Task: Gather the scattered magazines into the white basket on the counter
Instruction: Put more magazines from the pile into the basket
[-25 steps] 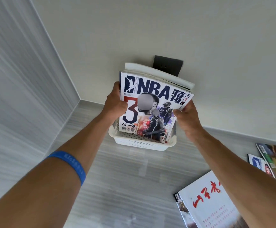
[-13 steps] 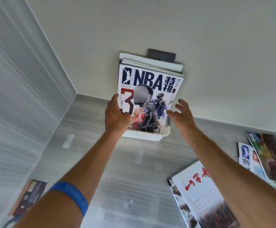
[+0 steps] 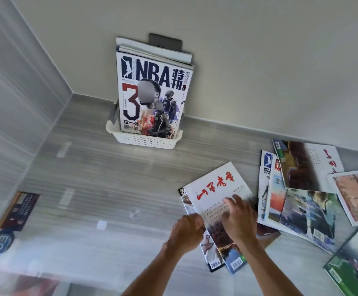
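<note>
The white basket (image 3: 143, 142) stands on the grey counter (image 3: 101, 180) against the back wall. It holds several upright magazines, with an NBA magazine (image 3: 152, 92) at the front. A white magazine with red characters (image 3: 214, 189) lies flat on another magazine (image 3: 211, 251) at the near right. My left hand (image 3: 186, 231) curls its fingers around this white magazine's left edge. My right hand (image 3: 239, 218) rests flat on its cover, fingers spread.
Several more magazines (image 3: 302, 189) overlap on the counter at the right. A dark booklet (image 3: 18, 210) and a round blue object (image 3: 1, 240) lie by the left wall. A dark wall socket (image 3: 165, 41) sits behind the basket.
Both hands let go of the NBA magazine, which now stands in the basket. They moved down and to the right onto the white magazine with red characters.
</note>
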`<state>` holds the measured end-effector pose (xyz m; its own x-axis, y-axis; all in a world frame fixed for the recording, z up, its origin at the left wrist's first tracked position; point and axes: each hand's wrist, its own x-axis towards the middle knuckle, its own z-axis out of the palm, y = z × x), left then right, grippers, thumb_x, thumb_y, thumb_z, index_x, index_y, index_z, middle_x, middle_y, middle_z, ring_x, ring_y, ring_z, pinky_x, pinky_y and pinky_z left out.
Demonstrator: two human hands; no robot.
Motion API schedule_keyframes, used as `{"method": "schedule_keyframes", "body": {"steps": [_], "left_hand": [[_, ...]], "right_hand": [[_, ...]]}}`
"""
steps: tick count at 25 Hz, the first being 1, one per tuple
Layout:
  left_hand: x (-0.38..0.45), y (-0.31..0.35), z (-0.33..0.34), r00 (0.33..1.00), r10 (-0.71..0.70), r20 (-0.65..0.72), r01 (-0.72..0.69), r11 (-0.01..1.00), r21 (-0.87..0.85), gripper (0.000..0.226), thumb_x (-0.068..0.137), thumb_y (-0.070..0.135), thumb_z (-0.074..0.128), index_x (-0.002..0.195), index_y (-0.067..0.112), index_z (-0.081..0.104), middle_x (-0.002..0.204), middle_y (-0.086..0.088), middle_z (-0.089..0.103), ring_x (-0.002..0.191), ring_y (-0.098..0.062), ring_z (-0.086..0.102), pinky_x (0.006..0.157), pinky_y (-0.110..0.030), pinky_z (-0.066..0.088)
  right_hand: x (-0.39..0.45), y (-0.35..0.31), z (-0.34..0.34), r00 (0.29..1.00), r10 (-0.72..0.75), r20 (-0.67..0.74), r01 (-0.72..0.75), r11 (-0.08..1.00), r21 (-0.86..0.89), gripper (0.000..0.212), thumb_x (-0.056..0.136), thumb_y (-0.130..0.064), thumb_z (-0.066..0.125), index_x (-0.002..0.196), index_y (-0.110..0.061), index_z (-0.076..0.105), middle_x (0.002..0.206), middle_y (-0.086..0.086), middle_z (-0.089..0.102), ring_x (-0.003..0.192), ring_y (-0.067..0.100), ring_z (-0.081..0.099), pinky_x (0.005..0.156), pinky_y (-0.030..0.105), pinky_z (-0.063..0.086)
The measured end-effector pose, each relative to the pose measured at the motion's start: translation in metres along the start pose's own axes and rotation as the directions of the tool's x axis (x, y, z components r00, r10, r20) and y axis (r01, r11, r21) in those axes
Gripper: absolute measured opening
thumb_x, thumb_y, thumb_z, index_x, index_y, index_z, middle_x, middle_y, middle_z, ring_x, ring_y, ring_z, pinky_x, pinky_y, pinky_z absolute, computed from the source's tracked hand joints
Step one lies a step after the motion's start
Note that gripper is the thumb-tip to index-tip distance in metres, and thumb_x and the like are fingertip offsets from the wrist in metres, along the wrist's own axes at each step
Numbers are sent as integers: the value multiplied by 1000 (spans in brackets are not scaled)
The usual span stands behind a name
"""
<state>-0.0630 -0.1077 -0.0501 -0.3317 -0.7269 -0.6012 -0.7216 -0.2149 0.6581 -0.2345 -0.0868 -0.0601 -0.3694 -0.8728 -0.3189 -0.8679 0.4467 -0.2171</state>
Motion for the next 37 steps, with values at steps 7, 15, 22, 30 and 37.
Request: {"method": "schedule_keyframes", "body": {"steps": [7, 15, 22, 30, 37], "left_hand": [[23, 26, 19, 878, -467, 107, 380, 545, -747, 34, 77, 13, 69, 109, 18, 57, 106, -7, 67, 86, -18, 60, 60, -26, 44], [35, 46, 52, 989, -81, -121, -18, 757, -653, 70, 72, -10, 44, 119, 41, 50, 113, 3, 70, 104, -19, 67, 77, -41, 62], [23, 32, -57, 891, 397, -219, -416, 525, -743, 56, 81, -19, 48, 134, -3, 40, 130, -12, 64, 123, -25, 59, 92, -31, 54], [2, 38, -207, 853, 512, -101, -491, 722, -487, 56, 88, 5, 59, 128, 44, 54, 133, 5, 63, 129, -18, 55, 103, -43, 49], [27, 46, -290, 562, 180, -808, -614, 744, -262, 19, 88, 0, 63, 105, 7, 71, 95, -7, 72, 73, 3, 63, 68, -19, 51]], "right_hand": [[-4, 39, 8, 972, 15, 236, 0, 998, -63, 63, 88, -46, 53, 144, -31, 28, 158, 5, 21, 132, 37, 43, 96, 48, 52], [4, 43, 0, 977, -47, 209, 33, 997, 68, 50, 90, -56, 48, 136, -35, 45, 149, -3, 41, 125, 24, 53, 90, 38, 52], [59, 7, -52, 984, 106, 146, -177, 716, 675, 79, 81, -23, 75, 146, -28, 29, 148, 5, 45, 117, 24, 55, 88, 34, 48], [102, -102, -101, 944, -266, 197, -25, 536, 844, 68, 63, -24, 74, 127, -38, 56, 114, -17, 70, 91, 8, 68, 64, 31, 44], [120, -163, -157, 968, -219, -119, 193, 354, 915, 11, 87, -7, 69, 81, -16, 69, 60, -9, 72, 56, 5, 70, 53, 17, 51]]}}
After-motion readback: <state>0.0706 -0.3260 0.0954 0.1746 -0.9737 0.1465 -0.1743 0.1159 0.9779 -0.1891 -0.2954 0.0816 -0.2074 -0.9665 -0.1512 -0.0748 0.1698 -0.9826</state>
